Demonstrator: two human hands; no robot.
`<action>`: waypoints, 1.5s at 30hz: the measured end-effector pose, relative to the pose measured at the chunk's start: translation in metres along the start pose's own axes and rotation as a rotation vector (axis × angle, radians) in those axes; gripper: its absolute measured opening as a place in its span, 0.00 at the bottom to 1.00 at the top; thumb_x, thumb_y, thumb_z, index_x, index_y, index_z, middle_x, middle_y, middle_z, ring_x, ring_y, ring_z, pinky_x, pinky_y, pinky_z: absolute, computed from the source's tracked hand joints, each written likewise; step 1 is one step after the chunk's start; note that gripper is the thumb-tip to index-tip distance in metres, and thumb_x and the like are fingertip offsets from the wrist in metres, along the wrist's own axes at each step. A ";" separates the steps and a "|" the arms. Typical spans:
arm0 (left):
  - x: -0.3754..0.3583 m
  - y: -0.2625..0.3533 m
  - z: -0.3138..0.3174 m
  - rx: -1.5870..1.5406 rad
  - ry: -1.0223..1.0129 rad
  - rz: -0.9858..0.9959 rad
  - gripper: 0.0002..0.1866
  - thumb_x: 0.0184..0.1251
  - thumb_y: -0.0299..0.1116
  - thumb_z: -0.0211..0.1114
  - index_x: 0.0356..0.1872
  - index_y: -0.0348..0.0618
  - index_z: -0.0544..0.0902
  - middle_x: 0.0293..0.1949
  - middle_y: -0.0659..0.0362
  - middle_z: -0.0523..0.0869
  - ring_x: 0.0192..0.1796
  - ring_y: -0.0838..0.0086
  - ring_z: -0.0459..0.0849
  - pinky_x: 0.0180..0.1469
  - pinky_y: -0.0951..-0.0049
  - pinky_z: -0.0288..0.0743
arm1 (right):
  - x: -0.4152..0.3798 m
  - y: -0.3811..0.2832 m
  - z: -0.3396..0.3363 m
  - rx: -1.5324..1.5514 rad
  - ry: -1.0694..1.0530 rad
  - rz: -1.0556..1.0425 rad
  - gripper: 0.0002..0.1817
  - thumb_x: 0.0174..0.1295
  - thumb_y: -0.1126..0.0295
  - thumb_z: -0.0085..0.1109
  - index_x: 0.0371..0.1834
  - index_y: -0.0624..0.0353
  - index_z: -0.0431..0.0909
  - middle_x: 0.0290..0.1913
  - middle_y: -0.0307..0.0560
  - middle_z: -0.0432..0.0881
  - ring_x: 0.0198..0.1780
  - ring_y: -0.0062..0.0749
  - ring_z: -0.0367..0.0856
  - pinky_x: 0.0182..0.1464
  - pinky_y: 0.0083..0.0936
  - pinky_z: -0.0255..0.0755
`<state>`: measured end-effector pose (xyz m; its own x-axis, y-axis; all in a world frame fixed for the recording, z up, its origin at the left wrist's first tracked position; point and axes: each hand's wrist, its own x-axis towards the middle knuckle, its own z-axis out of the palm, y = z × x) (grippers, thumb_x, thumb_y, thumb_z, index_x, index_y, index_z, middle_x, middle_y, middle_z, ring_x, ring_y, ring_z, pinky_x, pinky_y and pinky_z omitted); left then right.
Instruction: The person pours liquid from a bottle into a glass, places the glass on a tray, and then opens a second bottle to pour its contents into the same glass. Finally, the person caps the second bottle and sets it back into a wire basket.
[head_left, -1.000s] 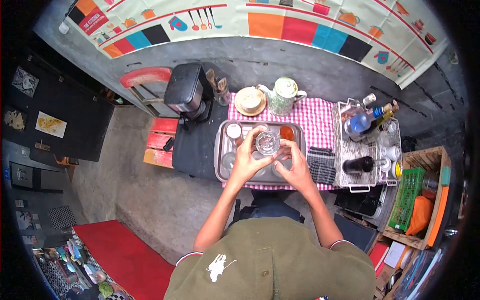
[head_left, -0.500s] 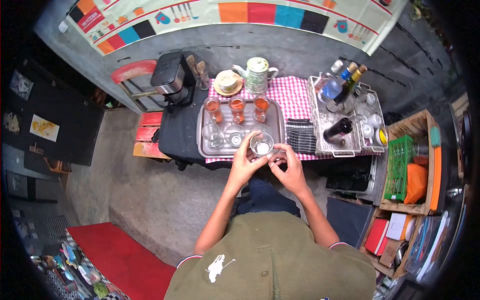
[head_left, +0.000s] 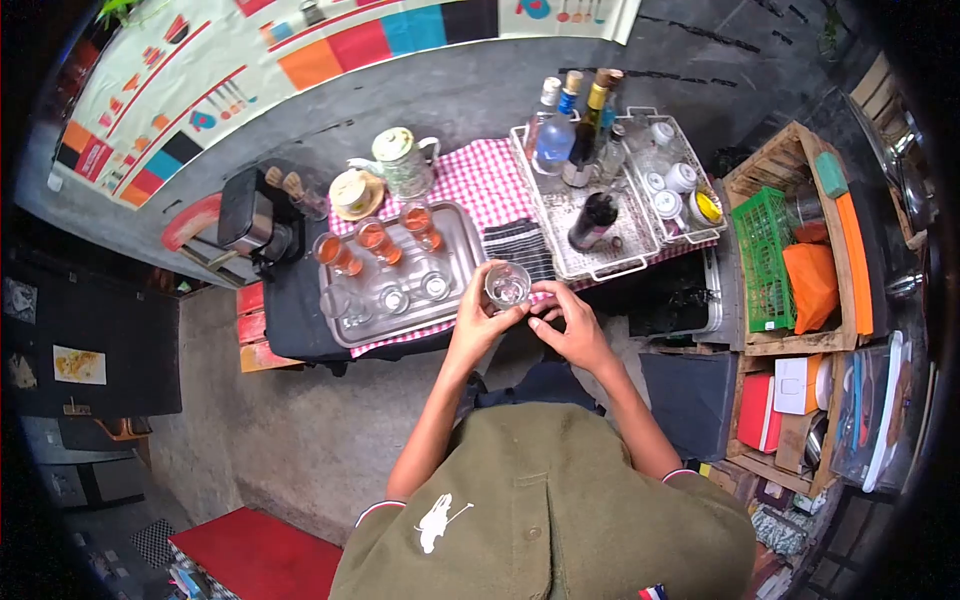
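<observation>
A clear glass (head_left: 508,286) is held in front of my body, its open rim tilted up towards me. My left hand (head_left: 477,322) is wrapped round its left side. The curled fingers of my right hand (head_left: 570,328) meet the glass's lower right side; their exact grip is partly hidden. Beyond my left hand lies a metal serving tray (head_left: 462,240). On its far side stand three glasses of red-orange drink (head_left: 378,242). Three clear glasses, one of them an upright glass (head_left: 393,298), form the nearer row.
A teapot (head_left: 402,165) and a cup on a saucer (head_left: 356,194) stand behind the tray, left of them a coffee maker (head_left: 250,215). To the right, a white wire-handled basket (head_left: 560,255) holds bottles and jars. A wooden crate (head_left: 840,250) holds a green basket (head_left: 765,260).
My view has turned to the right, so the table and tray appear further left. The glass stays between both hands, now in front of the striped black cloth and basket side.
</observation>
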<state>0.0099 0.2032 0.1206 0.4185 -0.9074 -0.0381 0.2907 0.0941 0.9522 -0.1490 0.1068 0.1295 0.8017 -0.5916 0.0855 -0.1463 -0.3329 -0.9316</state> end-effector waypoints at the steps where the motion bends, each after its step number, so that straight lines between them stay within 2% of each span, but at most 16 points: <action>1: 0.006 0.001 0.012 -0.007 0.029 -0.004 0.34 0.56 0.19 0.70 0.65 0.39 0.68 0.59 0.56 0.75 0.59 0.72 0.78 0.60 0.70 0.76 | 0.001 0.002 -0.014 -0.016 -0.008 -0.008 0.26 0.60 0.72 0.66 0.62 0.61 0.70 0.56 0.48 0.80 0.49 0.32 0.83 0.47 0.29 0.77; 5: 0.036 -0.019 0.044 -0.031 0.067 -0.008 0.34 0.55 0.21 0.72 0.64 0.40 0.68 0.57 0.57 0.76 0.59 0.73 0.77 0.58 0.72 0.76 | 0.008 0.029 -0.067 -0.025 0.041 -0.002 0.25 0.61 0.71 0.65 0.61 0.61 0.71 0.56 0.47 0.80 0.49 0.31 0.83 0.47 0.28 0.77; 8: 0.058 -0.036 0.062 -0.007 0.106 0.024 0.34 0.55 0.22 0.73 0.64 0.40 0.68 0.57 0.56 0.76 0.59 0.73 0.77 0.59 0.72 0.74 | 0.019 0.061 -0.101 0.000 0.167 -0.005 0.18 0.62 0.72 0.63 0.55 0.61 0.74 0.49 0.45 0.83 0.46 0.30 0.83 0.46 0.27 0.75; 9: 0.064 -0.038 0.068 0.018 0.147 0.038 0.35 0.55 0.23 0.74 0.65 0.41 0.68 0.57 0.56 0.76 0.59 0.73 0.77 0.60 0.72 0.73 | 0.025 0.072 -0.110 -0.017 0.240 -0.015 0.13 0.63 0.73 0.62 0.49 0.63 0.76 0.44 0.45 0.84 0.43 0.28 0.83 0.46 0.27 0.75; 10: 0.070 -0.040 0.073 0.028 0.165 0.046 0.36 0.55 0.23 0.74 0.66 0.41 0.68 0.57 0.56 0.76 0.59 0.73 0.77 0.61 0.72 0.72 | 0.030 0.076 -0.121 0.021 0.271 0.087 0.09 0.63 0.73 0.61 0.44 0.63 0.77 0.39 0.44 0.83 0.42 0.29 0.82 0.46 0.27 0.74; 12: 0.080 -0.042 0.082 0.047 0.205 0.065 0.36 0.55 0.23 0.74 0.66 0.41 0.68 0.57 0.56 0.76 0.59 0.73 0.77 0.61 0.71 0.72 | 0.044 0.110 -0.133 -0.041 0.385 -0.004 0.07 0.63 0.74 0.60 0.41 0.63 0.77 0.36 0.44 0.82 0.40 0.31 0.82 0.45 0.28 0.74; 13: 0.083 -0.043 0.085 0.047 0.227 0.075 0.37 0.56 0.24 0.74 0.67 0.42 0.68 0.57 0.56 0.77 0.58 0.72 0.77 0.61 0.71 0.72 | 0.051 0.119 -0.141 -0.109 0.396 -0.065 0.12 0.60 0.73 0.63 0.45 0.63 0.76 0.40 0.48 0.81 0.44 0.38 0.82 0.50 0.32 0.74; 16: 0.094 -0.041 0.094 0.032 0.286 0.087 0.37 0.56 0.25 0.74 0.67 0.43 0.68 0.58 0.56 0.77 0.58 0.73 0.77 0.60 0.72 0.73 | 0.077 0.141 -0.149 -0.177 0.451 -0.151 0.19 0.58 0.72 0.66 0.51 0.64 0.73 0.49 0.53 0.79 0.53 0.45 0.79 0.56 0.35 0.71; 17: 0.096 -0.043 0.096 0.038 0.305 0.095 0.36 0.56 0.24 0.74 0.67 0.43 0.68 0.58 0.56 0.76 0.58 0.73 0.77 0.59 0.72 0.73 | 0.086 0.153 -0.152 -0.193 0.396 -0.153 0.28 0.56 0.68 0.70 0.57 0.64 0.70 0.55 0.56 0.76 0.59 0.49 0.76 0.61 0.38 0.68; 21: 0.105 -0.049 0.100 0.105 0.340 0.121 0.36 0.55 0.20 0.70 0.67 0.44 0.67 0.56 0.59 0.75 0.55 0.76 0.78 0.54 0.76 0.75 | 0.120 0.169 -0.153 -0.189 0.292 -0.263 0.31 0.55 0.62 0.73 0.59 0.63 0.71 0.56 0.54 0.76 0.60 0.49 0.75 0.63 0.41 0.67; 25: 0.112 -0.058 0.103 0.093 0.335 0.117 0.37 0.54 0.18 0.67 0.68 0.44 0.66 0.55 0.59 0.75 0.53 0.78 0.77 0.53 0.78 0.75 | 0.138 0.177 -0.146 -0.047 0.163 -0.197 0.22 0.56 0.65 0.72 0.50 0.63 0.77 0.51 0.52 0.80 0.55 0.45 0.79 0.59 0.37 0.71; 33: 0.125 -0.072 0.111 0.120 0.353 0.120 0.39 0.54 0.17 0.66 0.69 0.45 0.61 0.57 0.58 0.73 0.55 0.77 0.77 0.54 0.76 0.75 | 0.140 0.182 -0.142 -0.033 0.136 -0.241 0.23 0.55 0.66 0.74 0.51 0.63 0.78 0.52 0.50 0.80 0.54 0.40 0.82 0.56 0.34 0.74; 37: 0.129 -0.075 0.115 0.113 0.369 0.123 0.39 0.54 0.16 0.67 0.68 0.44 0.62 0.55 0.59 0.74 0.55 0.77 0.76 0.55 0.76 0.75 | 0.141 0.188 -0.141 -0.047 0.131 -0.246 0.26 0.53 0.66 0.75 0.53 0.63 0.77 0.55 0.51 0.80 0.58 0.44 0.81 0.59 0.35 0.74; 41: 0.130 -0.087 0.115 0.159 0.373 0.176 0.37 0.54 0.18 0.68 0.67 0.43 0.64 0.53 0.60 0.74 0.54 0.78 0.76 0.56 0.76 0.74 | 0.145 0.197 -0.135 -0.144 0.257 -0.407 0.24 0.53 0.68 0.71 0.53 0.64 0.77 0.54 0.53 0.81 0.59 0.50 0.80 0.62 0.38 0.72; 44: 0.128 -0.088 0.116 0.197 0.379 0.178 0.36 0.53 0.18 0.69 0.65 0.42 0.66 0.54 0.60 0.74 0.56 0.78 0.76 0.58 0.76 0.72 | 0.146 0.202 -0.131 -0.033 0.244 -0.345 0.22 0.53 0.68 0.70 0.51 0.64 0.78 0.52 0.54 0.82 0.56 0.50 0.82 0.59 0.37 0.74; 45: 0.128 -0.090 0.115 0.209 0.374 0.178 0.36 0.53 0.18 0.69 0.65 0.42 0.66 0.54 0.60 0.74 0.56 0.78 0.76 0.58 0.76 0.72 | 0.149 0.205 -0.127 -0.016 0.286 -0.369 0.20 0.53 0.67 0.70 0.48 0.63 0.79 0.46 0.54 0.83 0.49 0.48 0.84 0.52 0.36 0.76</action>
<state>-0.0618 0.0319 0.0651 0.7391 -0.6709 0.0609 0.0228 0.1152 0.9931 -0.1331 -0.1433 -0.0036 0.6105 -0.6095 0.5057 0.1079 -0.5686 -0.8155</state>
